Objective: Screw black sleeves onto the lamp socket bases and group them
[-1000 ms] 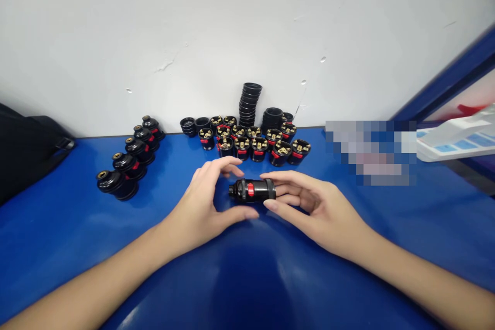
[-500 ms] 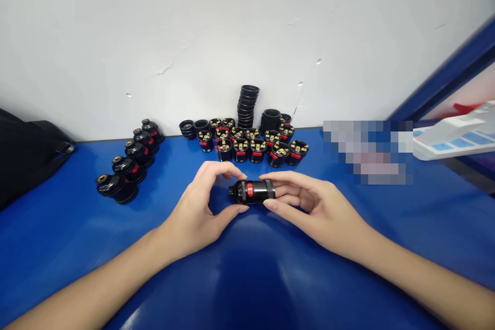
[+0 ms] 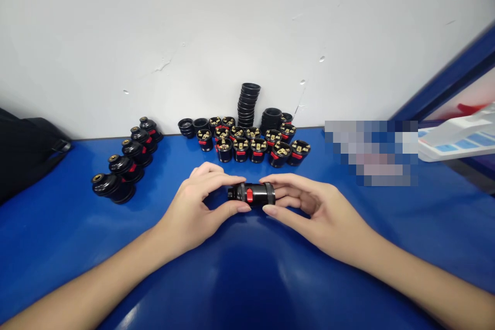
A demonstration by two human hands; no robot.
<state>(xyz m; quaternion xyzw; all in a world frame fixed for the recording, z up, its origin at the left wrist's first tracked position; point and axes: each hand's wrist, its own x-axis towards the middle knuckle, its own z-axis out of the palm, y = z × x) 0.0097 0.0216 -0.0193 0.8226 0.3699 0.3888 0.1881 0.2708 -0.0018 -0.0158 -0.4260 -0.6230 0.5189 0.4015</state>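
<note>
- The left hand (image 3: 191, 211) has just narrowed its half-open pinch around the black lamp socket's (image 3: 260, 194) capped end; now both ends are steadied.
- The right hand (image 3: 328, 211), loosely curled, holds the other end, front and centre.
- Glossy blue table (image 3: 247, 278), uncapped sockets (image 3: 258, 149) behind; scuffed white wall (image 3: 216, 20).

Workbench, judging by rows of black connector-like parts (image 3: 240, 149).
</note>
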